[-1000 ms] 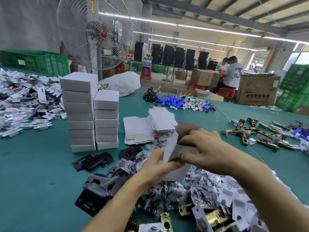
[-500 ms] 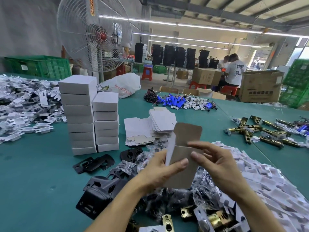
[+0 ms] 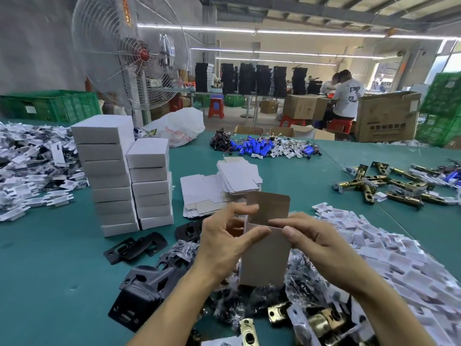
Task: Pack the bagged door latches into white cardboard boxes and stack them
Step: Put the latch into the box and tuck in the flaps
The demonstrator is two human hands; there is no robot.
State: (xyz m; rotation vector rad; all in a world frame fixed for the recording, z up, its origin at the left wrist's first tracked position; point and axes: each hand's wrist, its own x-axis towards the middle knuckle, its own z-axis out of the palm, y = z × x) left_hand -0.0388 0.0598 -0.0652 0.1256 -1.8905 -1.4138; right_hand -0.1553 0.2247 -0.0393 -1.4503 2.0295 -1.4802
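Head view showed a cardboard box held upright above the teal table, its top flap standing open. The left hand gripped the box's left side, with the thumb laid across the front face just under the open mouth and the fingers curled round behind. The right hand pinched the top right edge between thumb and forefinger. Whether anything already sat inside could not be told, since the mouth faced away from the camera.

Part of the job looked done: 2 stacks of closed white boxes stood touching side by side at the left, the left one taller. Much more appeared to be left. A heap of bagged door latches lay directly under the hands, and a pile of flat box blanks waited just behind the held box. Loose brass latches lay well apart to the right, and black strike plates sat near the foot of the stacks. The held box seemed erected but not yet closed, so filling it, tucking the flap and stacking it likely remained.
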